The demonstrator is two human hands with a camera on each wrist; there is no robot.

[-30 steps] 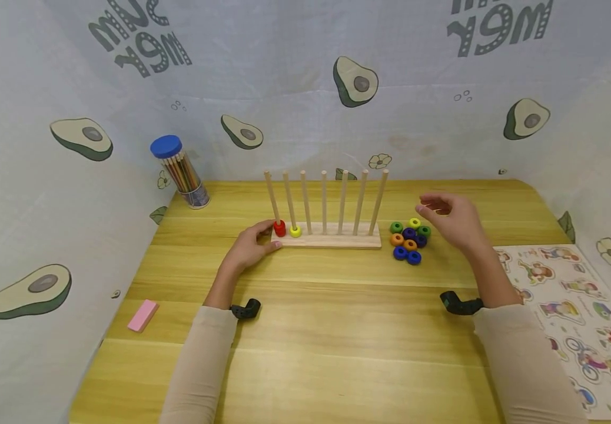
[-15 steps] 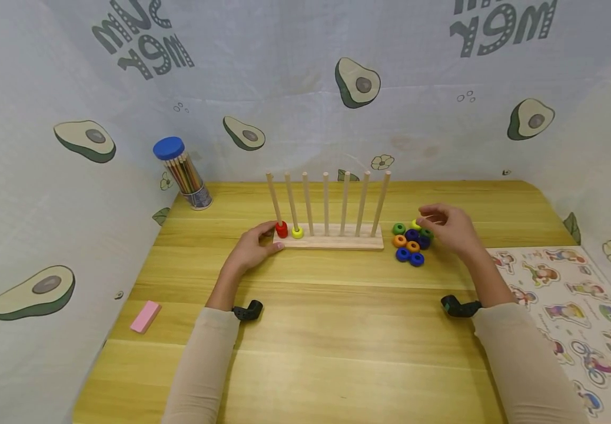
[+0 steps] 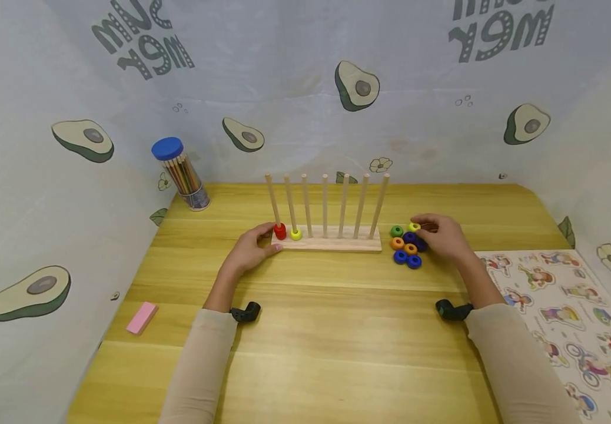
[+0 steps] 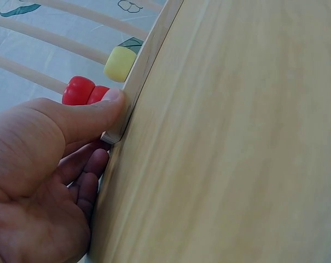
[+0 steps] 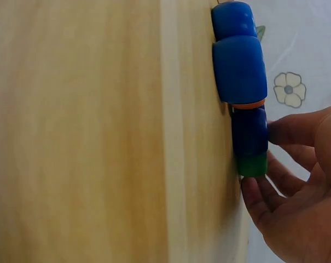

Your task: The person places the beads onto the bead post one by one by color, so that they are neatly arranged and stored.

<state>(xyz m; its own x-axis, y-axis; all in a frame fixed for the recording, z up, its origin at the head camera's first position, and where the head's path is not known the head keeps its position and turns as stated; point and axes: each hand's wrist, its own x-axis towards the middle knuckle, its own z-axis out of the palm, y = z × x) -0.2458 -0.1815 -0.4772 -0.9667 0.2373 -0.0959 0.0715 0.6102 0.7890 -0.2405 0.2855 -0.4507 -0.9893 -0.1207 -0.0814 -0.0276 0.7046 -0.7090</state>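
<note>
A wooden peg rack [image 3: 326, 240] with a row of upright pegs stands mid-table. Red beads [image 3: 280, 231] sit on its leftmost peg and a yellow bead [image 3: 296, 234] on the second. My left hand [image 3: 249, 250] grips the rack's left end, thumb along the front edge in the left wrist view. Right of the rack lies a cluster of blue [image 3: 400, 257], orange [image 3: 398, 243], dark blue [image 5: 250, 131] and green beads [image 3: 397, 231]. At its back edge, my right hand [image 3: 443, 237] pinches a loose yellow bead [image 3: 414, 227] between thumb and index finger; it partly covers the cluster.
A blue-lidded jar of pencils [image 3: 181, 174] stands at the back left. A pink eraser [image 3: 142, 318] lies near the left edge. A sticker sheet [image 3: 570, 318] covers the right side. A patterned cloth [image 3: 295, 88] hangs behind the table.
My right hand has come down and to the left, onto the yellow bead at the cluster's back edge, from above the beads. My left hand stays on the rack's end.
</note>
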